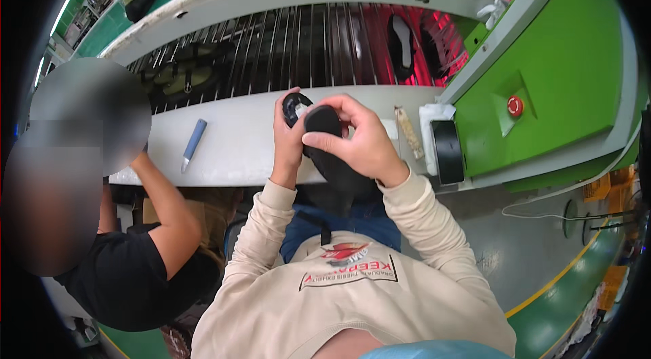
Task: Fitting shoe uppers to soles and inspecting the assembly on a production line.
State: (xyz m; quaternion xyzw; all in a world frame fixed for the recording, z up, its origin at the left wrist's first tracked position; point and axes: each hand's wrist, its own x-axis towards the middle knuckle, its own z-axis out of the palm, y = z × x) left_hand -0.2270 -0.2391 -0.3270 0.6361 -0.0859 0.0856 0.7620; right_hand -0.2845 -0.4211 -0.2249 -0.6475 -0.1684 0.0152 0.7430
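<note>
Over the near edge of the white ledge, my two hands are close together. My left hand [289,145] is closed around a black shoe part [293,103] with a rounded end and something white inside. My right hand [363,138] grips a black piece with a smooth rounded end [323,120], which looks like a shoe sole, thumb on its near side and fingers behind. The two black pieces meet or overlap between my hands; whether they are joined I cannot tell. More black material [339,169] hangs below my right hand.
A blue-handled knife [194,145] lies on the white ledge [234,125]. Right: a worn strip [409,132], a dark phone-like slab [447,152], a green machine [563,67] with a red button [515,106]. Beyond, rollers [305,47] carry shoe parts [401,47]. A co-worker [135,257] sits left.
</note>
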